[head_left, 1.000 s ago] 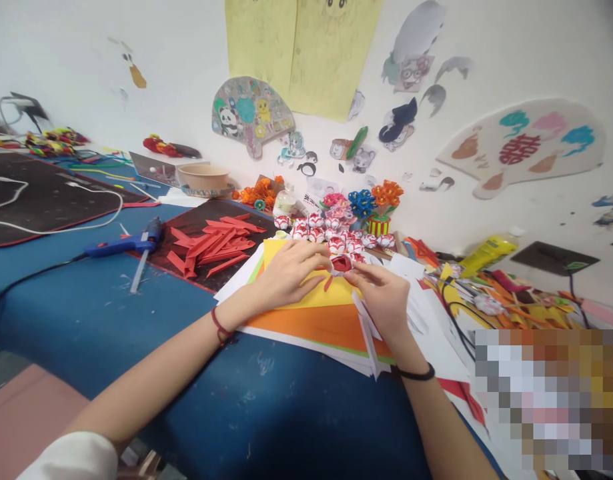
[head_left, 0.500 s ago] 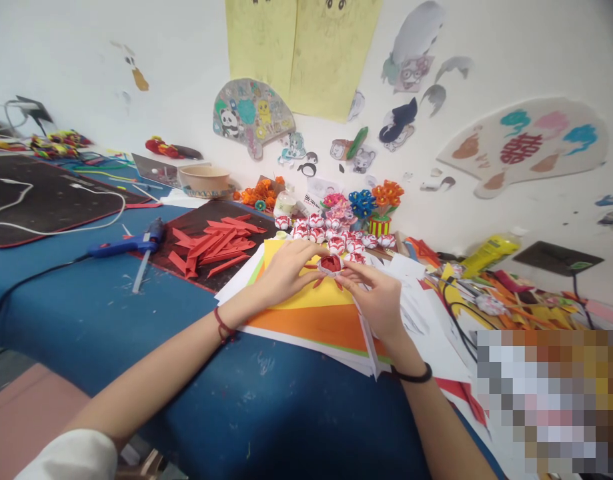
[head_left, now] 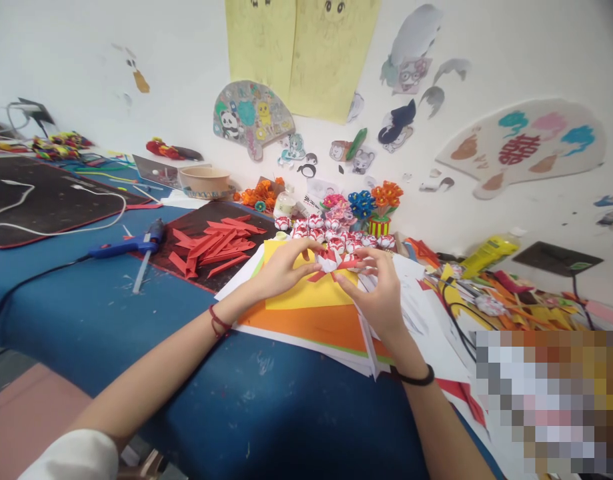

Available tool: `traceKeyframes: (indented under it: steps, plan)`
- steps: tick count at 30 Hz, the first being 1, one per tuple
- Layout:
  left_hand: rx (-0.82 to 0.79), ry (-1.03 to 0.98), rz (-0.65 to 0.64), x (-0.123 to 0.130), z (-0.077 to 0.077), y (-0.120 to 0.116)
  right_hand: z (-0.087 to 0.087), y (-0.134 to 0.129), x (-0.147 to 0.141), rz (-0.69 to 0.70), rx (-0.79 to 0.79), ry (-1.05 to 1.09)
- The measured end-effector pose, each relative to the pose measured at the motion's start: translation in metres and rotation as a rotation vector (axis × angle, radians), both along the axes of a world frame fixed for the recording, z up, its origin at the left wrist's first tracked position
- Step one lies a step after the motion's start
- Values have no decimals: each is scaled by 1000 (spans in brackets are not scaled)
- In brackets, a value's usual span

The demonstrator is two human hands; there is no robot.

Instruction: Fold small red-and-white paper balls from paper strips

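Above the yellow sheet (head_left: 289,295), I held a red and white flower (head_left: 329,261) between both hands: the fingers of my left hand (head_left: 280,270) were narrowed on its left side, and those of my right hand (head_left: 379,288), spread a little wider, held its right. Just beyond sat similar blooms (head_left: 316,234). To the left, red strips (head_left: 216,245) lay piled on a dark mat (head_left: 190,217), and a glue gun (head_left: 117,249) rested on the worktop (head_left: 211,400).

Craft workspace: glue gun (head_left: 119,249), coloured paper (head_left: 301,325), red strips (head_left: 213,245).
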State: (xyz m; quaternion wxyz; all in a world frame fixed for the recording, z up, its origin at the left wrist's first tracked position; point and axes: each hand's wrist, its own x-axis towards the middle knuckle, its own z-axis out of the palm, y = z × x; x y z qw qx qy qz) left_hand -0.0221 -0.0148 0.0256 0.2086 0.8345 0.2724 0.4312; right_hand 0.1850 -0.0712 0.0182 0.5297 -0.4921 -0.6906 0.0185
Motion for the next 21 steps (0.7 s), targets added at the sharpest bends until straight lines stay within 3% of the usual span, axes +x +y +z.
traceKeyframes:
  steps: [3,8,14,18,21]
  plan:
    - [-1,-17,7,0,-2,0,-2,-1,-2,-34,42,20]
    - [-2,-10,13,2,-3,-3,-6,-1,-1,-86,145,-248]
    - [11,-14,30,10,-3,-13,-15,2,-3,-47,239,-322]
    - [150,-112,258,15,-4,-22,-18,4,0,-120,383,-361]
    - [250,43,348,17,-9,-26,-19,3,1,-186,464,-394]
